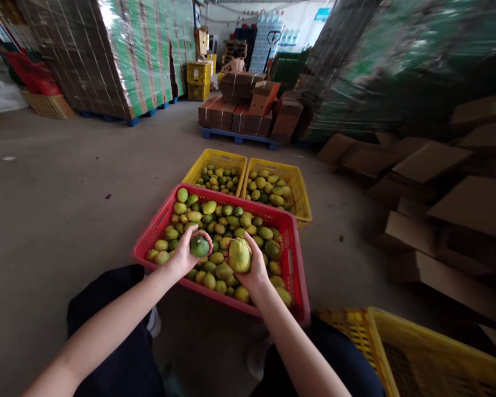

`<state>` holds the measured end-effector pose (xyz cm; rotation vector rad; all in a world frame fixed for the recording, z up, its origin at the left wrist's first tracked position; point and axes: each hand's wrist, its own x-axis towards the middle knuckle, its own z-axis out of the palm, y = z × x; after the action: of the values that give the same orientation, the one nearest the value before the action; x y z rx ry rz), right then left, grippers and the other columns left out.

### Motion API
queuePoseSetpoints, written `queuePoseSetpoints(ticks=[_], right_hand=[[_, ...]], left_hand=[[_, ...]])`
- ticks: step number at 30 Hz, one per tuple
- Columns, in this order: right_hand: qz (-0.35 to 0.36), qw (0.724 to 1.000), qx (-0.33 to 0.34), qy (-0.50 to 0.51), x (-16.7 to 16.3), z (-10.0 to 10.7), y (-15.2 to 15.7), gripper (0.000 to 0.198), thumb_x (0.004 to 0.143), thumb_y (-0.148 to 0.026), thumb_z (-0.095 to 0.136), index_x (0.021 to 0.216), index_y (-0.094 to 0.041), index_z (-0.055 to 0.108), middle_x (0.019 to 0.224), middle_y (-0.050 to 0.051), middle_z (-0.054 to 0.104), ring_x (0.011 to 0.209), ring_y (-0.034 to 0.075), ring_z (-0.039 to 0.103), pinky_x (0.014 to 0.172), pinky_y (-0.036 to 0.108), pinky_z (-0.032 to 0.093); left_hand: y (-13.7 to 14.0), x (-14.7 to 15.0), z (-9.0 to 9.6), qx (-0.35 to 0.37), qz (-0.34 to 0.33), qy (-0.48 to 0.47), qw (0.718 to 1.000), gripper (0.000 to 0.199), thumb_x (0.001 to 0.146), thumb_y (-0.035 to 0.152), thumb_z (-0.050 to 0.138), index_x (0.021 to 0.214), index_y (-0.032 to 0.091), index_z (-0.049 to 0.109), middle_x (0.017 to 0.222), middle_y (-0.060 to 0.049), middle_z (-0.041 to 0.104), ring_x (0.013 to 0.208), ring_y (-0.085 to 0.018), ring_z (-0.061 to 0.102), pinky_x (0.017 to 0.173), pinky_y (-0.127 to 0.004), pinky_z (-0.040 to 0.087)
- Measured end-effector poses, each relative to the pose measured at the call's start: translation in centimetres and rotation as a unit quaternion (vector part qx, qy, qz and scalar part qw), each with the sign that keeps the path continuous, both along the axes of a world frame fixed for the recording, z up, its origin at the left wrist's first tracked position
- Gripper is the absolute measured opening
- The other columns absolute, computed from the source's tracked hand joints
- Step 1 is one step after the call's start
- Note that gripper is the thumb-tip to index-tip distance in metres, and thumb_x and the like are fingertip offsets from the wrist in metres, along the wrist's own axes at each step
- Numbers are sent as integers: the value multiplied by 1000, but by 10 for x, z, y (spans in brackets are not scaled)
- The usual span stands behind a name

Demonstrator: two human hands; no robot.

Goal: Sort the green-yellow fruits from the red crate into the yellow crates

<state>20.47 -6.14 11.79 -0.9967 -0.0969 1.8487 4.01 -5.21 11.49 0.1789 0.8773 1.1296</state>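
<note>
My left hand point(186, 251) is closed around a dark green lemon point(199, 246), its end turned up toward me. In my right hand point(256, 267) sits a larger, bumpy yellow-green lemon point(240, 255), with the thumb along its side. Both hands hover over a red plastic crate point(300, 264) between my knees. Many green and yellow lemons point(209, 207) fill that crate, some of them hidden behind my hands and forearms.
Two yellow crates point(306, 193) with lemons stand just beyond the red one. Another yellow crate point(374, 336) is at my lower right. Cardboard boxes point(427, 160) pile up on the right. Wrapped pallet stacks point(136, 55) and a person point(235, 63) are farther back.
</note>
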Motion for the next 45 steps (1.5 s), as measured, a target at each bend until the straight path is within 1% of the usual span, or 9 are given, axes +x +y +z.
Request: queuePoseSetpoints(ticks=[6,11,16,20,26,31,37,41,45], right_hand=[[96,976,187,-61,-5,-1,-8,29,65,-40,79,56,-14,68,53,6,69,45,15,62,46,24,53],[122,959,236,-98,-9,-1,-13,28,66,-37,78,54,-13,69,49,7,67,42,16,61,45,24,50],[71,985,149,-56,-10,1,-8,31,77,-40,70,62,-14,69,55,5,68,46,15,63,48,24,52],[27,998,47,28,-6,3,-3,23,86,-34,58,84,-14,70,70,6,73,54,17,67,50,26,56],[-14,997,-76,17,-3,0,2,21,91,-28,46,97,-17,63,64,6,70,65,20,71,51,27,59],[24,992,-125,-9,-3,-4,4,21,92,-32,47,96,-16,61,60,5,67,56,19,68,46,26,55],[53,998,-36,-28,0,-9,3,7,82,-24,62,85,-18,60,66,3,69,53,17,66,47,26,53],[52,994,83,-46,1,-10,1,32,60,-5,72,85,-22,62,77,-2,72,63,16,67,53,26,54],[55,988,132,-65,-1,-10,0,44,48,1,76,84,-22,65,72,-4,69,61,15,64,51,23,51]], left_hand=[[-6,2,5,152,-48,146,976,46,86,32,45,48,14,63,50,-8,63,55,-15,60,53,-22,45],[-6,2,10,137,-47,155,977,44,86,25,44,48,15,62,52,-9,64,61,-18,65,55,-22,45],[-5,0,10,24,-13,60,998,44,90,23,40,54,13,61,52,-7,62,49,-14,59,50,-23,47],[-1,-2,9,-103,17,-38,994,35,93,21,39,71,11,64,60,-7,64,53,-14,63,53,-24,54],[5,0,6,-127,20,-88,988,30,95,25,40,103,5,62,77,-14,68,70,-19,70,55,-25,60],[7,3,5,-180,-1,-86,980,39,100,34,35,112,5,58,76,-13,66,61,-17,67,45,-21,56],[5,5,12,-156,2,-73,985,31,97,33,44,103,8,61,72,-10,65,60,-15,66,47,-20,56],[4,5,11,-73,-7,-73,995,20,96,28,50,93,13,63,76,-8,67,65,-15,67,56,-22,59],[4,6,8,-30,5,-68,997,9,90,22,60,87,14,63,78,-7,69,72,-16,70,67,-26,62]])
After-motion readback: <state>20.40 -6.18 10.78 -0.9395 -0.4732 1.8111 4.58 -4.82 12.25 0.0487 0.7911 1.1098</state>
